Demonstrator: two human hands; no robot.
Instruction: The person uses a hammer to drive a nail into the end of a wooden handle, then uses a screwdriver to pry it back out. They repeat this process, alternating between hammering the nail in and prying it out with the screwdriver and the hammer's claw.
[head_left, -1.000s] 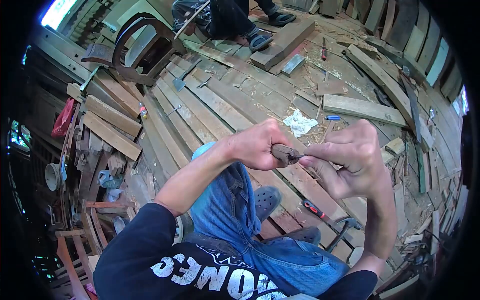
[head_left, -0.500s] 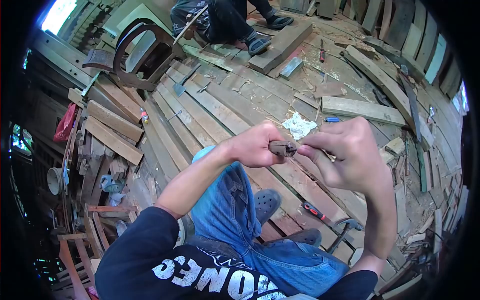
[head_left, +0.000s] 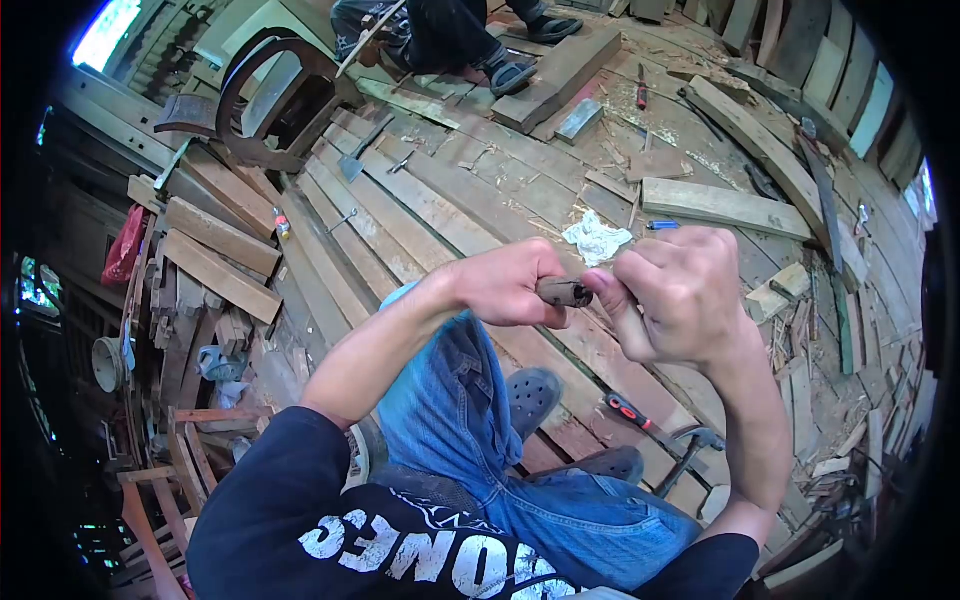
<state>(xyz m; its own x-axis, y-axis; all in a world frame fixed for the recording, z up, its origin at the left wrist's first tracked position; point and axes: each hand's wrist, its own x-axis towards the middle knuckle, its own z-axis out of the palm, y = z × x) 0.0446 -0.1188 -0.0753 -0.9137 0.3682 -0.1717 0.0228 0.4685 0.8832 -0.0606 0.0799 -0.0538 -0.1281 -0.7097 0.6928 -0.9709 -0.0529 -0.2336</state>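
My left hand (head_left: 512, 284) is closed round a short, dark, roundish piece (head_left: 562, 291) whose hollow-looking end sticks out toward the right. My right hand (head_left: 672, 296) is curled, its thumb at that end; anything between its fingers is too hidden to make out. Both hands are raised over my knees. Below them a red and black screwdriver (head_left: 630, 410) and a hammer (head_left: 690, 458) lie on the boards near my shoes. Beyond the hands is a crumpled white cloth (head_left: 597, 238), with a blue object (head_left: 663, 225) to its right.
Another person (head_left: 440, 40) sits at the top, near a thick timber (head_left: 558, 78). A curved wooden frame (head_left: 270, 100) stands at the upper left. Planks (head_left: 222, 275) are stacked on the left. A light beam (head_left: 725, 205) and a curved beam (head_left: 765, 150) lie at the right.
My right hand has closed up more, its fingers curling in, and has shifted slightly left against the end of the held piece. The view has shifted a little.
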